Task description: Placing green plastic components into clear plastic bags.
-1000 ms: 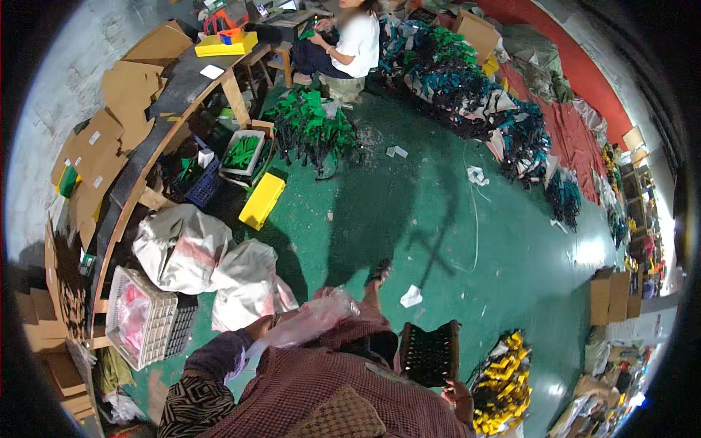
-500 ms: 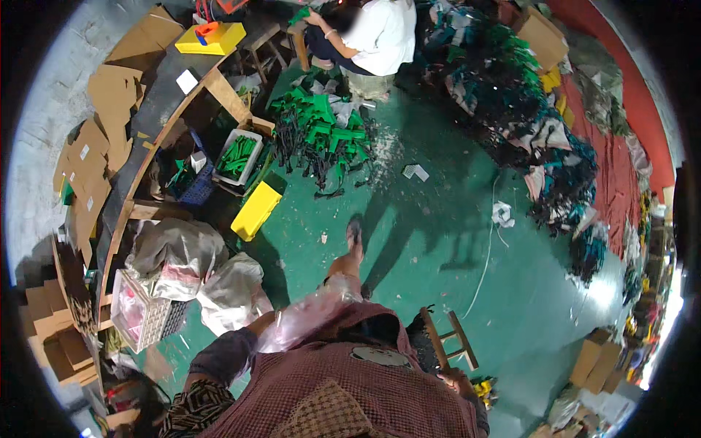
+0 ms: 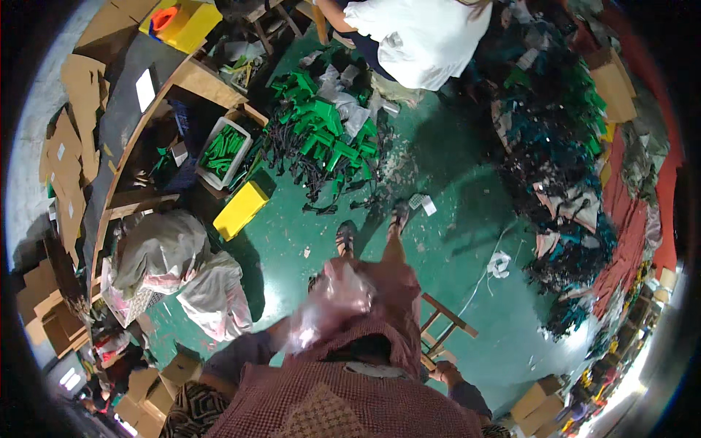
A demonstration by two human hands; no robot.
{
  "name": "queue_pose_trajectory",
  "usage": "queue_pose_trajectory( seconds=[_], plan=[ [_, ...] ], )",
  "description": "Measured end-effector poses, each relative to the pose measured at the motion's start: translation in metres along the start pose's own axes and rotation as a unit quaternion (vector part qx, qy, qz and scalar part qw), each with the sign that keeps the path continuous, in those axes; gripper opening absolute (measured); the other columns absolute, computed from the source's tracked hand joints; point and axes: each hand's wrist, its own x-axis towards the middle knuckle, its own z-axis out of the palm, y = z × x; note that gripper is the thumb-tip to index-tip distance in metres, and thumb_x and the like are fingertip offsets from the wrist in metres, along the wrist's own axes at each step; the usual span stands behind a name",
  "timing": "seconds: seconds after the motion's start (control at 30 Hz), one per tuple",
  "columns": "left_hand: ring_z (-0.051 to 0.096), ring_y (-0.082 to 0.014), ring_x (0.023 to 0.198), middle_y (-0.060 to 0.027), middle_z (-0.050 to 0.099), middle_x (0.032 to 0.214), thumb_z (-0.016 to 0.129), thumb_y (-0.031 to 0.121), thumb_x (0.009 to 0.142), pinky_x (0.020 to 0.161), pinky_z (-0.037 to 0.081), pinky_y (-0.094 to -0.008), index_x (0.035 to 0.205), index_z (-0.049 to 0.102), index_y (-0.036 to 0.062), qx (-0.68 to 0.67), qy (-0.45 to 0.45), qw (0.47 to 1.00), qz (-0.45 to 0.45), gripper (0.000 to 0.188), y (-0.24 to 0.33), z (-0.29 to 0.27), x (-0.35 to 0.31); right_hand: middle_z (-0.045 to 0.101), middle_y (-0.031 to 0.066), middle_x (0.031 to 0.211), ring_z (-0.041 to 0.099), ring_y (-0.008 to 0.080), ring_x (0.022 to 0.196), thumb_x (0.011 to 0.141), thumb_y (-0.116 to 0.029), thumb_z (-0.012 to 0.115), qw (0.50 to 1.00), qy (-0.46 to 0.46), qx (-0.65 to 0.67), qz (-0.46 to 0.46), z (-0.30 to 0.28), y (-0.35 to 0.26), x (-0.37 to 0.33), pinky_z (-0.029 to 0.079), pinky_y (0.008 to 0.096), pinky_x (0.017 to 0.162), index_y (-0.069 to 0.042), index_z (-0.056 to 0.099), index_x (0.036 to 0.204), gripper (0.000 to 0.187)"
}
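Observation:
A crumpled, clear pinkish plastic bag [image 3: 343,288] hangs in front of my checked apron, blurred by motion. My left hand [image 3: 283,332] is at its lower left side, closed on it, though the bag covers most of the fingers. Low on the right, my right hand [image 3: 442,371] is wrapped round part of a small wooden stool [image 3: 438,321], carried tilted beside my hip. My sandalled feet stand on the green floor, short of a heap of green pieces with black straps [image 3: 321,124].
A person in a white top [image 3: 423,40] sits beyond the heap. On the left are a yellow box [image 3: 241,210], a white bin of green strips [image 3: 224,153], stuffed sacks [image 3: 164,248] and a long bench [image 3: 120,157]. A large dark pile [image 3: 555,168] lines the right; white scraps [image 3: 499,264] lie on the floor.
I have stepped forward, so the green heap and the seated person are nearer. The plastic bag has risen and moved away from my body; the stool now shows more beside me.

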Motion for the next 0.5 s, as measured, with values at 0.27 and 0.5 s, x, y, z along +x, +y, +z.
queue_pose_trajectory(
  seconds=[0.27, 0.5],
  plan=[
    [0.059, -0.0136, 0.068, -0.0024, 0.063, 0.083, 0.052, 0.012, 0.087, 0.065, 0.051, -0.027, 0.116, 0.058, 0.0023, -0.04, 0.059, 0.997, -0.022, 0.031, -0.066, 0.05, 0.202, 0.04, 0.0182, 0.147, 0.047, 0.0371, 0.129, 0.088, -0.047, 0.065, 0.984, -0.175, -0.029, -0.016, -0.268, -0.055, 0.232, 0.043, 0.0498, 0.103, -0.007, 0.039, 0.145, 0.075],
    [0.06, -0.0137, 0.068, -0.0026, 0.063, 0.083, 0.052, 0.012, 0.087, 0.065, 0.052, -0.027, 0.117, 0.058, 0.0023, -0.098, 0.113, 0.986, -0.068, 0.032, -0.116, -0.041, 0.376, 0.045, 0.0169, 0.14, 0.05, 0.0347, 0.123, 0.088, -0.042, 0.064, 0.99, -0.132, -0.031, -0.047, -0.376, -0.055, 0.427, 0.045, 0.0478, 0.1, -0.007, 0.043, 0.14, 0.066]
  ],
)
